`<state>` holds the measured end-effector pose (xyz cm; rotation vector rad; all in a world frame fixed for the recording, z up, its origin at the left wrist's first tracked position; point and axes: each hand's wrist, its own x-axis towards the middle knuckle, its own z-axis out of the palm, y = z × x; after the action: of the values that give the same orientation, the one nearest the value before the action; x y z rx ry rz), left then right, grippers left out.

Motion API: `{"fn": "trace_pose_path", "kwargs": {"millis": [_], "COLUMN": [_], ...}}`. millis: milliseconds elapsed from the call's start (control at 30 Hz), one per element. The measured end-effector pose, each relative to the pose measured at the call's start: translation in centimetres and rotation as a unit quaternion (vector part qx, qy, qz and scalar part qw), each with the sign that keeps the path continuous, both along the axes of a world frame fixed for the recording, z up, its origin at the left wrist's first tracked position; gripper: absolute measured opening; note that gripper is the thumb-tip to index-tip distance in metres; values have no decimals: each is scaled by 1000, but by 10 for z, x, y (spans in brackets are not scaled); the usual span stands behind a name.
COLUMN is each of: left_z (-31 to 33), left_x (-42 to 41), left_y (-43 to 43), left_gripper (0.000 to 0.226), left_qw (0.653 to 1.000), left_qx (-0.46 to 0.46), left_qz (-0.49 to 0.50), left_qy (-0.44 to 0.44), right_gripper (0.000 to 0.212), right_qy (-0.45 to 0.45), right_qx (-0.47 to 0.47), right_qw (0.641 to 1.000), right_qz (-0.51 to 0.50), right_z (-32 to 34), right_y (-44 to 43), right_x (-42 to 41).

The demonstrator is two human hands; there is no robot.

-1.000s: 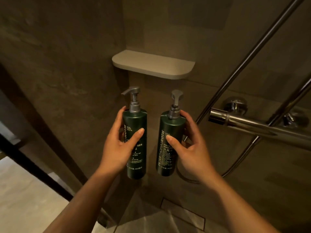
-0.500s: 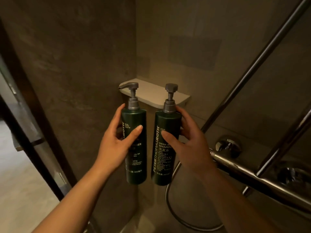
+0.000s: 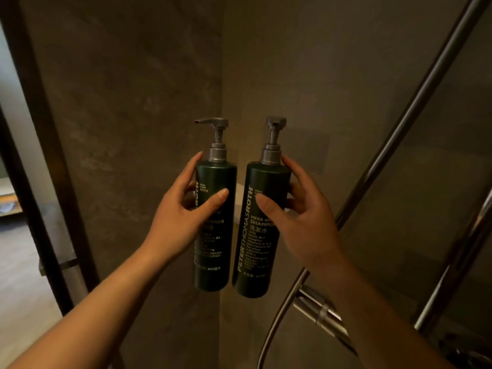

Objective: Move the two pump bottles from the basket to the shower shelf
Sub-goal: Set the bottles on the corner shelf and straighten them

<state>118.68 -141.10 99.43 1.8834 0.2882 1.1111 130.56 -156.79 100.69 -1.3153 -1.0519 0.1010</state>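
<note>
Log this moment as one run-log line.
left hand: holds cleanser bottle upright | right hand: holds shampoo bottle upright | shelf: mostly hidden behind bottles | placement: not yet done

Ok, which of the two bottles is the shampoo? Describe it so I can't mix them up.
Find the corner where the two dark shower walls meet; two dark green pump bottles are held up in front of it. The shampoo bottle is the one in the right hand, nearer the chrome shower rail. Its label reads SHAMPOO and its pump spout faces the camera, while the cleanser bottle has a spout pointing left.
</note>
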Motion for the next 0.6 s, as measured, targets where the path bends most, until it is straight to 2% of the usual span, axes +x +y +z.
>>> {"fn": "trace_pose_path", "kwargs": {"millis": [267,600], "left_z": [55,79], "left_x": [15,43], "left_y": [12,31], "left_gripper": [79,79], "left_qw": [998,998], "left_qx": [45,29], "left_qz": [6,3], "left_qy": [-47,-57], "right_gripper": [64,63], "right_qy": [-12,-27], "right_qx": [33,54], "right_qw": [999,998], "right_qz": [-4,-6], "right_z": [51,78], "right_y": [18,39], "right_x": [23,44]}}
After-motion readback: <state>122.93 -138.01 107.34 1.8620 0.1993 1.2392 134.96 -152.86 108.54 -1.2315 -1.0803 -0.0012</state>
